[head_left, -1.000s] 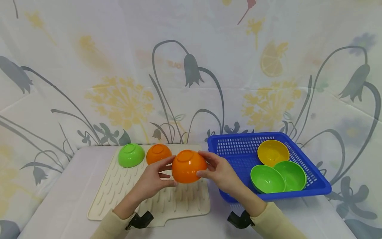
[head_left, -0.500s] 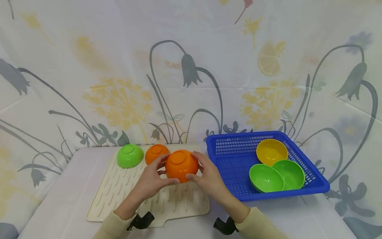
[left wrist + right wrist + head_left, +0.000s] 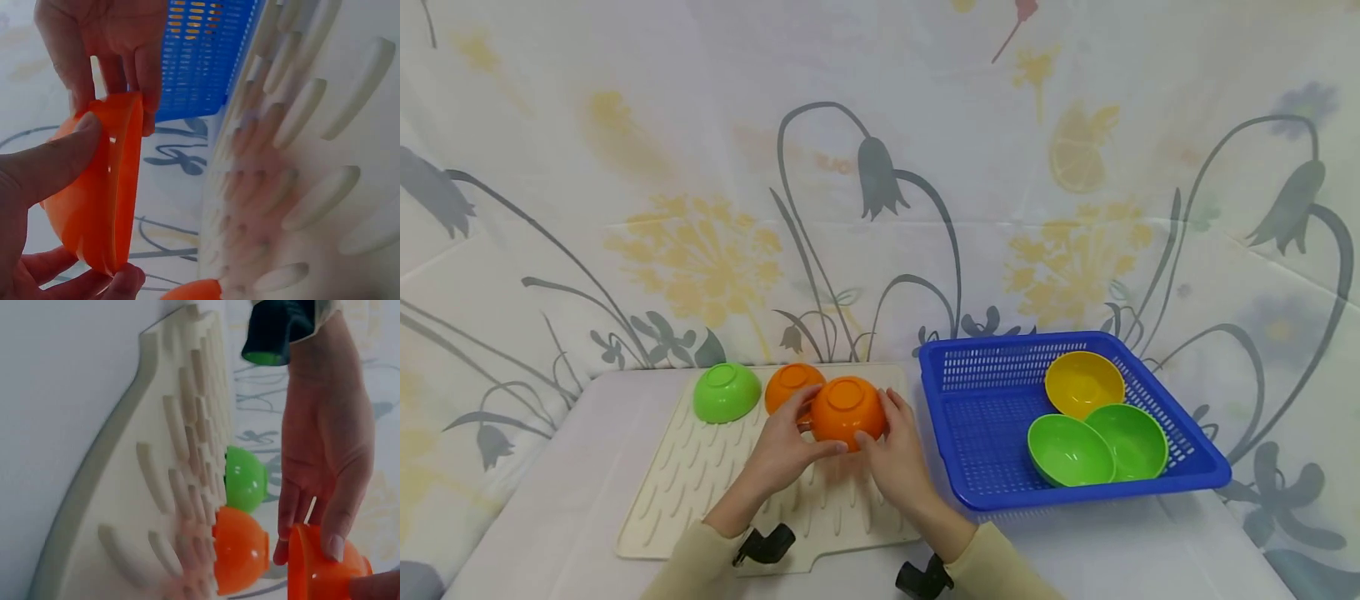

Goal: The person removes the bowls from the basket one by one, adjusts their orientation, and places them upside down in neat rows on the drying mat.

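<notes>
- Cream ribbed silicone drying mat (image 3: 700, 492): lies nearest on the white table.
- Left hand (image 3: 782, 450) and right hand (image 3: 891, 454): fingers curled round the upturned orange plastic bowl (image 3: 846, 410), clasping its sides, held just above the mat.
- Step judged: setting this bowl down rim-first; next move calls for lowering it flat, clear of its neighbour.
- Second orange bowl (image 3: 786, 383) and green upturned bowl (image 3: 726, 392): rest inverted behind.
- Blue perforated plastic basket (image 3: 1000, 367): holds one yellow bowl (image 3: 1084, 383) and two green bowls (image 3: 1097, 450).
</notes>
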### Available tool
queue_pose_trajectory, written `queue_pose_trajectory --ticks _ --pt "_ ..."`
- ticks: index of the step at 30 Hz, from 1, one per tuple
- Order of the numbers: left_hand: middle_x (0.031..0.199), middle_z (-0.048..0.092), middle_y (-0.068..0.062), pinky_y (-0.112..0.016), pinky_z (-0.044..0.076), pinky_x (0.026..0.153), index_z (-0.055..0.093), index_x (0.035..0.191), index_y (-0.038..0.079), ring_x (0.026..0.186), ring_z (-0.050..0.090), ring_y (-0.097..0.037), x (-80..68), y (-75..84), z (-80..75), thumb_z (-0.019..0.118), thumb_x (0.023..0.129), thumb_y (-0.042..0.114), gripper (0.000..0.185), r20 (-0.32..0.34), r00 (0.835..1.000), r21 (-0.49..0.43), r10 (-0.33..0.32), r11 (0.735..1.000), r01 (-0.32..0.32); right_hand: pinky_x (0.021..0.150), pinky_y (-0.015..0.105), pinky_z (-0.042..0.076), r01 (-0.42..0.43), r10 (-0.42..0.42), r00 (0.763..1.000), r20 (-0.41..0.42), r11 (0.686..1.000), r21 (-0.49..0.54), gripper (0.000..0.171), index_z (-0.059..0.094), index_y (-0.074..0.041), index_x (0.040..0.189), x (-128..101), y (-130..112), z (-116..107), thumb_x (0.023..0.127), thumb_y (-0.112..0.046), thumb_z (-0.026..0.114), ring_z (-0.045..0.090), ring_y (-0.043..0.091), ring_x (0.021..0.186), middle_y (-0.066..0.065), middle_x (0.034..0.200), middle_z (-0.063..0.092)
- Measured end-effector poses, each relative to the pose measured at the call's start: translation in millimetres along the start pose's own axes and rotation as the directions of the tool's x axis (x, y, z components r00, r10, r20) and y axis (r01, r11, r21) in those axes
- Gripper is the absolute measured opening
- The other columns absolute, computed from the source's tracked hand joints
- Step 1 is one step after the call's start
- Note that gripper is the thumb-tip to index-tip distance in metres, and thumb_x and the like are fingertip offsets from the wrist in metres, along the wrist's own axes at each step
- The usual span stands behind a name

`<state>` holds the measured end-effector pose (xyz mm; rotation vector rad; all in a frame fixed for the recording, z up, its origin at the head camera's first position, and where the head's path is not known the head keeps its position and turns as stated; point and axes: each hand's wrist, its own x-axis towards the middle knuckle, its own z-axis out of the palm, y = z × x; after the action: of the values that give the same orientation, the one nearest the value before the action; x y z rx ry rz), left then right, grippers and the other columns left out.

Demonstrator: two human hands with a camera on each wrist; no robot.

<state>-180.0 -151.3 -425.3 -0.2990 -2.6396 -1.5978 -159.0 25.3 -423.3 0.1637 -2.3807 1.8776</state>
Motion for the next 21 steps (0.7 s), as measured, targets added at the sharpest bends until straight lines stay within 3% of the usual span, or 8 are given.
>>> queue_pose_trajectory --ticks 5,14,21 --pt "0.141 0.053 -0.017 -0.049 0.049 0.1 0.046 0.145 0.004 0.125 0.053 -0.034 11.0 -8.0 7.7 0.09 0.075 0.02 0.084 -0.045 0.999 0.055 -0.027 0.998 0.029 0.112 0.052 0.031 -0.072 0.076 0.994 -0.078 0.996 0.05 0.059 0.042 0.003 0.147 12.3 8.7 9.3 0.092 0.007 0.063 0.033 0.041 0.142 0.022 0.155 0.03" --pt "0.142 0.052 -0.021 -0.053 0.041 0.107 0.047 0.144 0.001 0.129 0.049 -0.037 35.0 -12.3 20.4 0.089 0.074 0.021 0.084 -0.078 0.997 0.162 0.008 0.987 0.004 0.112 0.051 0.032 -0.043 0.05 0.982 -0.183 0.998 0.043 0.056 0.046 0.003 0.146 30.8 24.4 14.0 0.092 0.008 0.062 0.037 0.04 0.14 0.023 0.152 0.038" --pt "0.141 0.053 -0.021 -0.053 0.039 0.108 0.048 0.144 0.0 0.129 0.05 -0.037 46.7 -16.4 27.8 0.089 0.074 0.017 0.083 -0.102 0.995 0.163 -0.004 0.986 0.02 0.112 0.049 0.034 -0.03 0.041 0.96 -0.277 0.999 0.046 0.054 0.054 0.002 0.14 41.5 29.3 19.0 0.088 0.009 0.065 0.04 0.038 0.138 0.022 0.148 0.045"
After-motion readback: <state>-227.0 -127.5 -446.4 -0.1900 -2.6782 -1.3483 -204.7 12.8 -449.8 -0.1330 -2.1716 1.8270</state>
